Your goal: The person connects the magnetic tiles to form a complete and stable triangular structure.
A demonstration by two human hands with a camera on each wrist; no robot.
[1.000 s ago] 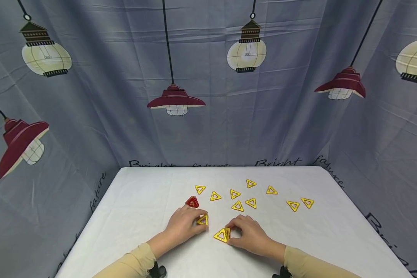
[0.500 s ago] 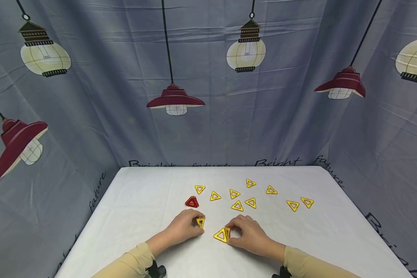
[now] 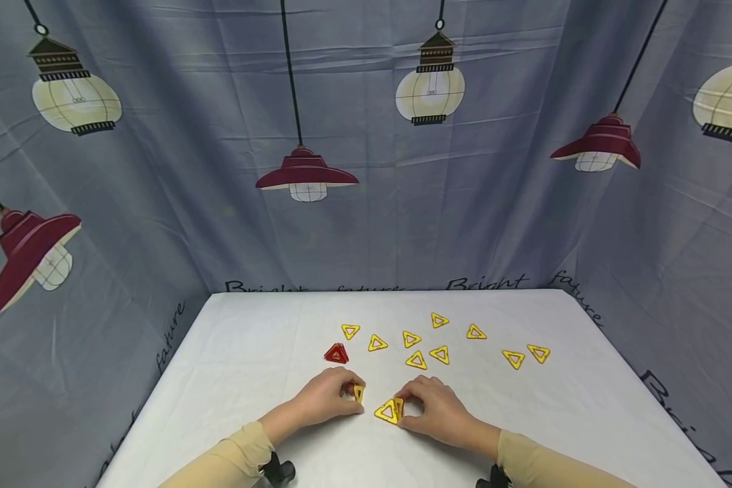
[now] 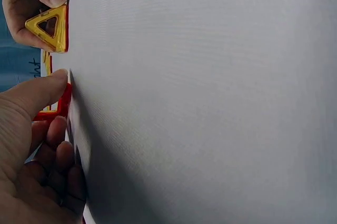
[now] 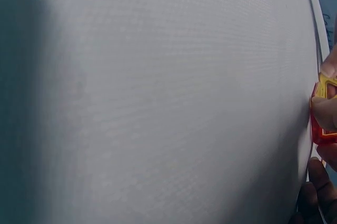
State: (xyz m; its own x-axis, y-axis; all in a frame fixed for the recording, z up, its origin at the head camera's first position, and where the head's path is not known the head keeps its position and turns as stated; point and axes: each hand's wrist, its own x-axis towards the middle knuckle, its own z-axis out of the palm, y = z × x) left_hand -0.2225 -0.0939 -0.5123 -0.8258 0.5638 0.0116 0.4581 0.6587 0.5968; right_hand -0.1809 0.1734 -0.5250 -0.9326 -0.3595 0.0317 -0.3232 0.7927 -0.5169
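Observation:
In the head view my left hand [image 3: 326, 398] pinches a yellow triangular magnetic tile [image 3: 358, 393] between thumb and fingers, seen nearly edge-on. Its edge looks red in the left wrist view, where the thumb and fingers cover part of it. Just to the right, my right hand [image 3: 436, 410] grips a pair of joined yellow triangular tiles at their right side. One tile [image 3: 387, 411] of the pair faces the camera; the other [image 3: 399, 407] stands angled beside the fingertips. A gap separates the two hands' tiles. The left wrist view shows the pair with a red underside along the table.
Beyond the left hand sits a red triangular piece [image 3: 337, 353], perhaps stacked or built up. Several loose yellow triangular tiles [image 3: 417, 360] lie scattered across the far middle and right of the white table [image 3: 250, 339]. Printed grey-blue curtains [image 3: 366, 237] stand around the table.
My left hand shifted its tile left and toward me, then back a little right, turning it more edge-on. The right hand and its joined tiles stayed put.

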